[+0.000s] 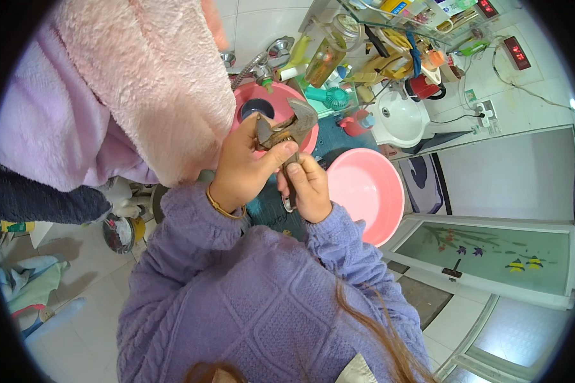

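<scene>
An adjustable wrench [302, 119] is held up in front of my chest, its jaws pointing away from me and gapped apart. My left hand [244, 165] grips the wrench head from the left, the thumb lying by the adjusting screw [287, 136]. Lower down, my right hand [311, 189] is wrapped around the handle, whose end shows below the fingers. Beyond the wrench is a pink basin [278, 97] with a dark bowl [257, 108] in it. Above that basin hangs a tap [262, 75] with a green nozzle.
A larger pink basin [366, 195] stands to my right. Behind it are a white washbasin [400, 118] and a pink bottle [354, 124]. Bottles and a green brush [335, 97] crowd the far ledge below a glass shelf [396, 29]. Plush towels [153, 76] hang at the left.
</scene>
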The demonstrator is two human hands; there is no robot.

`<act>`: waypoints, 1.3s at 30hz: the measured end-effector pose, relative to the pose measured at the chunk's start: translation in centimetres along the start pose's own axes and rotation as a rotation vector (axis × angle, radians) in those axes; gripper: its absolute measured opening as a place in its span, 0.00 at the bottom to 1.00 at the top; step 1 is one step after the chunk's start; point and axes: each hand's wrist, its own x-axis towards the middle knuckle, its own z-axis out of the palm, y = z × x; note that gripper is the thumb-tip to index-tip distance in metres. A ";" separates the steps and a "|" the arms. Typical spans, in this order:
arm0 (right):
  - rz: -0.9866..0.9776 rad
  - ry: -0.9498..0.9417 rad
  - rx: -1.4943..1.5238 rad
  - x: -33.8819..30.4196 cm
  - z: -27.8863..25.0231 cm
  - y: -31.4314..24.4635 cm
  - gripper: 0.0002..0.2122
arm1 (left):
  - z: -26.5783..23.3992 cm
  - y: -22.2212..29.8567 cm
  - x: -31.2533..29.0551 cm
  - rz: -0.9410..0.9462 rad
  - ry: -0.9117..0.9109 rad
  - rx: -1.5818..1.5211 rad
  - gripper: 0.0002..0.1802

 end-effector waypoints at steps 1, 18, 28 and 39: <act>0.013 0.035 -0.050 -0.2 0.0 0.0 0.13 | -0.2 0.2 0.0 -0.029 -0.011 0.041 0.11; 0.016 0.249 -0.239 -1.7 0.1 -0.9 0.08 | 0.9 -0.6 -0.4 -0.140 0.020 -0.280 0.19; 0.078 0.055 -0.585 -0.9 -2.9 -3.9 0.09 | -2.6 0.3 0.7 -0.359 -0.312 -0.166 0.19; 0.082 -0.150 -1.064 -0.2 -4.2 -2.5 0.16 | -3.8 -5.0 -1.3 -0.457 -0.259 -0.013 0.13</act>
